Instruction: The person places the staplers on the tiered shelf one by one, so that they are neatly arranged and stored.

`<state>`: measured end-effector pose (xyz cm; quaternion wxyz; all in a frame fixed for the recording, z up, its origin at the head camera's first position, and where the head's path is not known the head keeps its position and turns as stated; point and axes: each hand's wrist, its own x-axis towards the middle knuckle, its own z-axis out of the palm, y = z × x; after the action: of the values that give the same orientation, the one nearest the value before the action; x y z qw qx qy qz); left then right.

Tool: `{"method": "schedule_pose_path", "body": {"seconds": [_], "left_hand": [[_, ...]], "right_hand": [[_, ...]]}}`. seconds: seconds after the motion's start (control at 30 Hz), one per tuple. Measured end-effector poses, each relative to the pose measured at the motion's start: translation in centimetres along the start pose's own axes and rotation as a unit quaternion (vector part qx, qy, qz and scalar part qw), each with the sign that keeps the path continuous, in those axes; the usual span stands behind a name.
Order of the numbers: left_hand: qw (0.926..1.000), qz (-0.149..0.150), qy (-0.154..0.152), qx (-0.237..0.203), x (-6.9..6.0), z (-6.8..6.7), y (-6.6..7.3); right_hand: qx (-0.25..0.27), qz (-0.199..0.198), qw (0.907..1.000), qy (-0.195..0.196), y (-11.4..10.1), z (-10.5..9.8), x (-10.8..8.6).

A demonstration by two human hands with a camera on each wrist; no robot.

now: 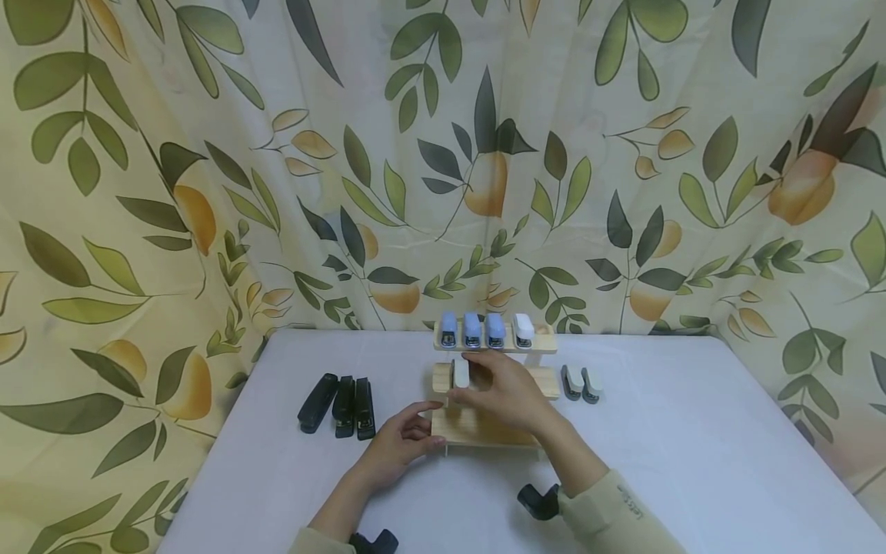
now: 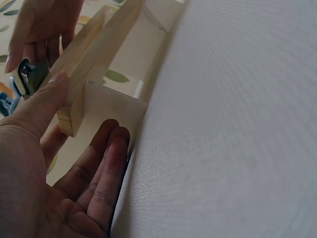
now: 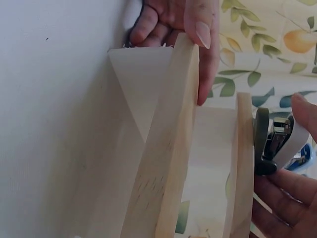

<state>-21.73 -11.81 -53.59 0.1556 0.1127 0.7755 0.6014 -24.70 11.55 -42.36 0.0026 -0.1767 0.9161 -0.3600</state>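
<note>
A three-step wooden rack [image 1: 477, 427] stands on the table. My right hand [image 1: 512, 391] is at its middle step and holds a small stapler [image 1: 460, 374] with a white top and dark grey base. In the right wrist view this stapler [image 3: 296, 141] stands on the board, between thumb and fingers. My left hand [image 1: 400, 440] grips the left end of the lowest board [image 2: 69, 116], thumb on one face and index finger on the other. Its other fingers curl beside the white support [image 2: 116, 106]. Three blue staplers [image 1: 472, 331] and a white stapler [image 1: 523, 331] stand on the top step.
Three black staplers [image 1: 344, 406] lie left of the rack. Two small grey-and-white staplers [image 1: 581, 385] stand to its right. A leaf-patterned curtain [image 1: 443, 192] hangs behind the white table [image 1: 692, 462]. Black wrist mounts [image 1: 540, 502] sit by both cuffs.
</note>
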Motion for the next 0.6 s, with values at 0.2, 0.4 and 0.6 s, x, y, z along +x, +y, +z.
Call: {"method": "schedule_pose_path", "body": {"seconds": [0.2,0.4,0.6], "left_hand": [[1.0000,0.002,0.000,0.000,0.04,-0.05,-0.05],[1.0000,0.003,0.001,-0.002,0.10,0.00,0.02],[1.0000,-0.002,0.001,-0.004,0.05,-0.05,0.07]], "right_hand": [[-0.009,-0.009,0.9998,0.014,-0.19,0.28,0.23],[-0.024,-0.008,0.9995,0.021,-0.35,0.42,0.31],[-0.021,-0.003,0.9996,0.021,-0.44,0.72,0.38]]}}
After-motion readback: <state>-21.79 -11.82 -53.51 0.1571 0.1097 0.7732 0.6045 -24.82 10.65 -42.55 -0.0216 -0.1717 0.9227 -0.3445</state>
